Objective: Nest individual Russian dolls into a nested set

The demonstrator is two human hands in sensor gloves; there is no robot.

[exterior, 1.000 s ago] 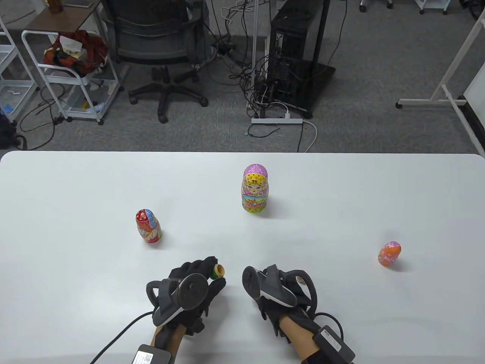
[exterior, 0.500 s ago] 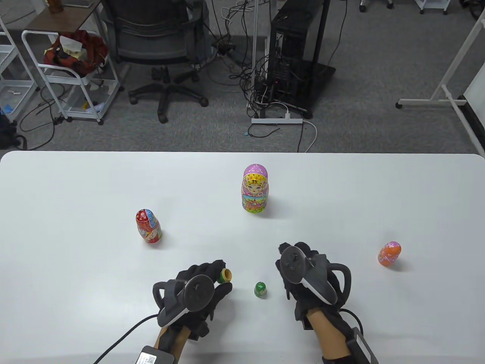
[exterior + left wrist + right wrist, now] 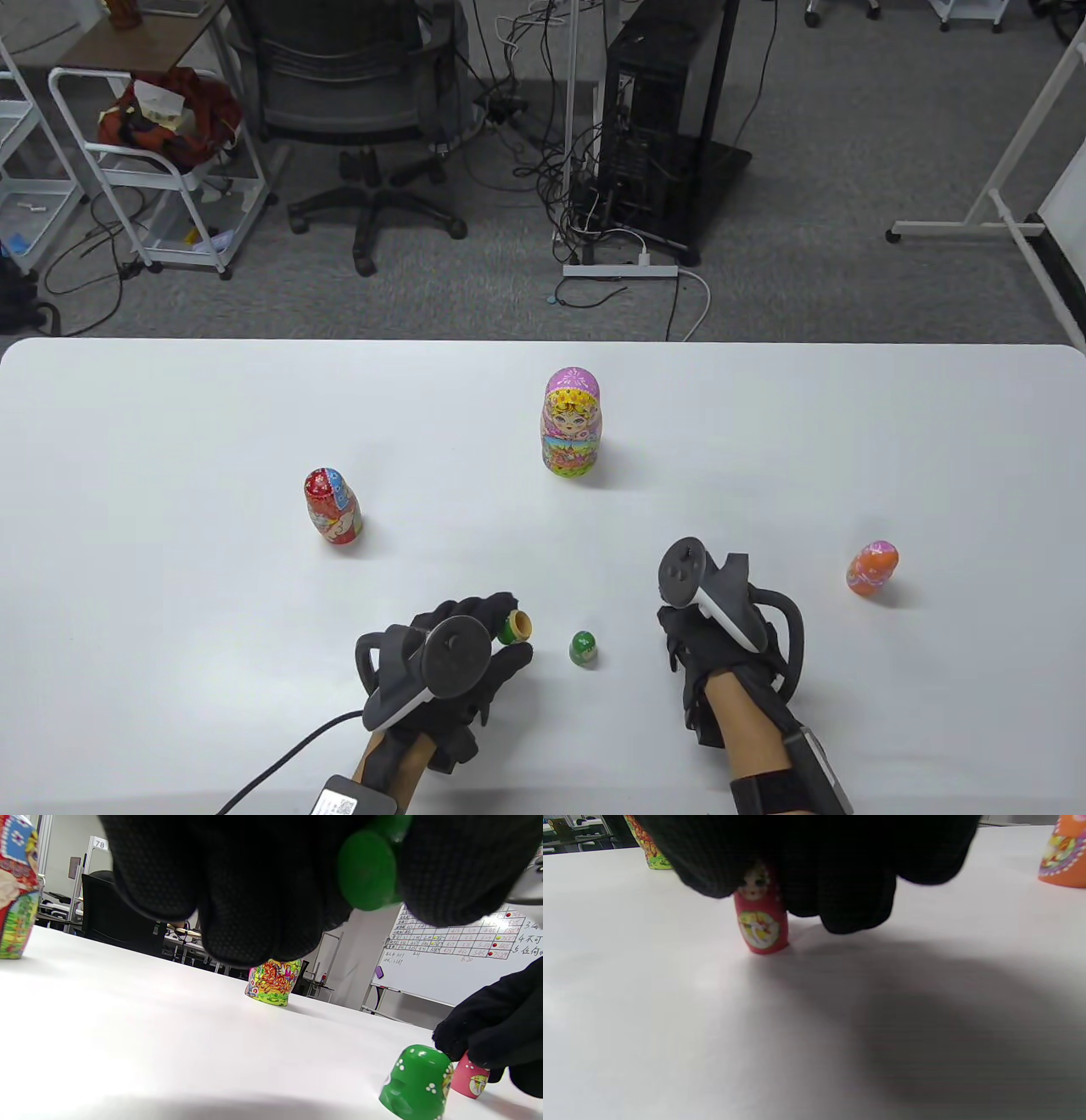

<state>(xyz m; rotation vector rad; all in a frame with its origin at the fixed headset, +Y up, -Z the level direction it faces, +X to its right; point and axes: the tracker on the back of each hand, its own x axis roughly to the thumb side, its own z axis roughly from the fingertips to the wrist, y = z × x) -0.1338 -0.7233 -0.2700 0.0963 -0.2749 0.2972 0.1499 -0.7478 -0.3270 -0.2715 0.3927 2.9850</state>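
Left hand (image 3: 441, 662) grips the green doll's open lower half (image 3: 515, 627); its cap (image 3: 582, 648) stands on the desk (image 3: 170, 407). Right hand (image 3: 713, 645) fingers close around the smallest red doll (image 3: 761, 923), standing on the desk right of the cap. Best lifted upright and lowered squarely into the cup.

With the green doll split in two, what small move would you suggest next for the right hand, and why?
Probably lift the tiny red doll, which the right hand grips where it stands on the table, toward the open green bottom half held by the left hand. The green top half stands aside, so the smallest likely goes in first.
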